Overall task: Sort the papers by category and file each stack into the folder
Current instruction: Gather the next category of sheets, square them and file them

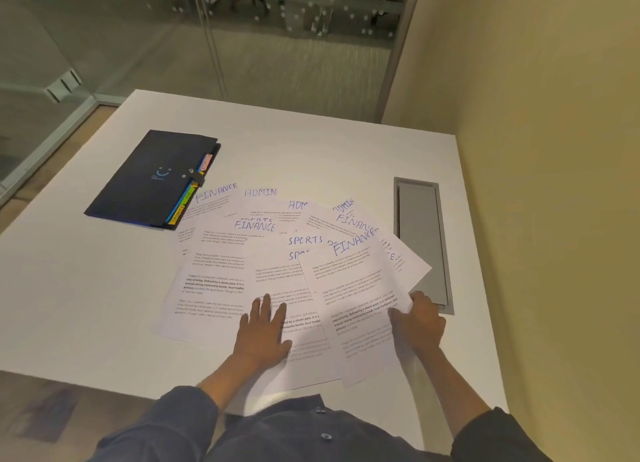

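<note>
Folder (pixel 152 179) lies diagonally, tabs right.

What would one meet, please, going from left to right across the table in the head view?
Dark folder → fanned-out papers → left hand flat on the papers → right hand gripping a FINANCE sheet → grey cable hatch.

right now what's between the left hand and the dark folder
In the head view, only fanned-out papers headed FINANCE, ADMIN and SPORTS lie between the left hand and the folder.
</note>
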Demonstrator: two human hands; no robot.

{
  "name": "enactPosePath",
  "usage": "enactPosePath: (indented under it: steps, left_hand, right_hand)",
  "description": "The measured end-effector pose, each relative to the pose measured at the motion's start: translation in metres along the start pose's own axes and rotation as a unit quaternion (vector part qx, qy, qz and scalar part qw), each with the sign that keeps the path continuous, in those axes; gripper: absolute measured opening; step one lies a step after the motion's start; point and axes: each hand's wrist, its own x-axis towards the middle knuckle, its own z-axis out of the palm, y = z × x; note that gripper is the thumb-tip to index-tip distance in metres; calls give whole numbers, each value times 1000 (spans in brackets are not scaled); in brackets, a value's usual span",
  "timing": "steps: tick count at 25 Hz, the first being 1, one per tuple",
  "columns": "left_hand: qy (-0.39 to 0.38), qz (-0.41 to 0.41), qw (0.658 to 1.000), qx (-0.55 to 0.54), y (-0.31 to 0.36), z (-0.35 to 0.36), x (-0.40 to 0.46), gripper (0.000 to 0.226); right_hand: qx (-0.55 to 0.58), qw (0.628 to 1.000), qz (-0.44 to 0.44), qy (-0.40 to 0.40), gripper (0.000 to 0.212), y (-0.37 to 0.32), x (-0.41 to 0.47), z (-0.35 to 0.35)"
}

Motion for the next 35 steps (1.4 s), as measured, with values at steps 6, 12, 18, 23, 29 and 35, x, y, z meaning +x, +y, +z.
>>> enactPosePath:
  steps: [6,12,18,23,29,35]
  left_hand:
    - [4,39,999,15,-9,-4,7,78]
    - [70,72,978,-185,-15,-38,16,84]
    - [-9,-31,737,-675,-21,-93,15,38]
    - [2,-7,678,-735,-54,-101,11,26]
    - [61,-21,689,-722,-72,-105,10,21]
    - [80,-25,680,-729,-78,-103,10,19]
  right_hand:
    - [98,993,-52,-32,21,-9,-6,-8]
    - [328,943,-25,-51,21,-30,-10,-22]
    - [484,867,23,-117,22,-75,-31,-10]
    - [525,831,23,-181,18,-111,-51,16]
    - [422,894,33,-148,16,-109,-37,17]
    - [11,998,65,12,47,-55,-12,37]
